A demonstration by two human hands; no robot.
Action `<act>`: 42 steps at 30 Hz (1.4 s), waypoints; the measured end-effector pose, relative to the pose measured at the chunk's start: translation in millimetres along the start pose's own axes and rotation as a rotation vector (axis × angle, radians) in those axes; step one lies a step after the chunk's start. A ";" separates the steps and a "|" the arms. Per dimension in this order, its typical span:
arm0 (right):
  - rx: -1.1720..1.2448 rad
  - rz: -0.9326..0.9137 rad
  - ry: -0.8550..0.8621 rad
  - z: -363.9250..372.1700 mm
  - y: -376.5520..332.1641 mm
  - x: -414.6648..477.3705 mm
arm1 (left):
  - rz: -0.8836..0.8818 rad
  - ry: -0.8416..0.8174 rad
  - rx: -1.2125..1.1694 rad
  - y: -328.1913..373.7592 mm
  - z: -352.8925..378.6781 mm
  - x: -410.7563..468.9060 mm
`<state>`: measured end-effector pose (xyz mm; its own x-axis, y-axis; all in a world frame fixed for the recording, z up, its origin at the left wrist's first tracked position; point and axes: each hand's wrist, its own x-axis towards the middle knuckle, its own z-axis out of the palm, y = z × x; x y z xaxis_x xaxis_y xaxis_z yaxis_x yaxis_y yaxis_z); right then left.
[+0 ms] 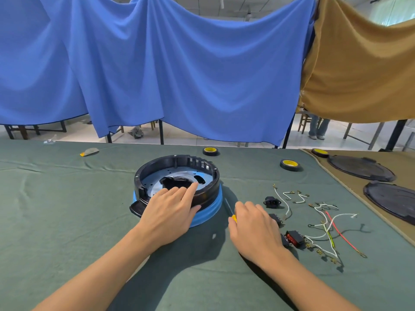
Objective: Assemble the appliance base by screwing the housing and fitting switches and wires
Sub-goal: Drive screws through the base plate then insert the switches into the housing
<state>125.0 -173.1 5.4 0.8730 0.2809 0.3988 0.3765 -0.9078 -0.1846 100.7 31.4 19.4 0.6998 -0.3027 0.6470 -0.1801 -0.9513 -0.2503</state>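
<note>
Looking down from my head, the round housing [179,173], a black ring seated on a blue base, sits in the middle of the tabletop [67,209], nearer the far edge than the near one. My left hand [170,212] lies flat across its near rim, fingers nearly straight and gripping nothing, the tips reaching in toward the metal plate inside. Just right of the housing my right hand [253,227] is curled over the yellow-handled screwdriver [233,217], whose thin shaft points toward the far edge; I judge I have hold of it, though my palm hides most of the handle. Toward the right edge the parts lie loose: a power socket [271,202], a red switch [294,239], a black switch [275,218] half under my hand, and a scatter of wires [325,225]. None of these are fitted, so I reckon I am early on: screwing comes first, and all the switches and wiring are left. Two tape rolls [210,151] sit by the far edge.
</note>
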 end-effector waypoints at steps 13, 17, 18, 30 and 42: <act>0.484 0.175 -0.045 -23.8 -23.1 27.0 | -0.118 -0.351 -0.116 37.1 -18.4 37.5; 0.337 0.127 0.014 -38.3 0.0 35.9 | -0.211 -0.393 -0.282 -12.4 -38.3 45.6; 0.255 0.097 -0.023 -43.2 11.0 37.9 | -0.214 -0.383 -0.309 -23.3 -39.6 42.3; -0.022 -0.098 -0.384 -41.8 54.9 42.1 | -0.115 -0.545 -0.214 -11.4 -15.7 16.4; -0.031 -0.061 -0.289 -26.0 44.7 37.3 | -0.494 -0.699 -0.197 43.3 -18.6 38.9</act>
<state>166.4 -211.4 35.4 0.9027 0.4084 0.1356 0.4255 -0.8942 -0.1390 107.2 -22.7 47.1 0.9807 0.1905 0.0432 0.1847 -0.9763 0.1130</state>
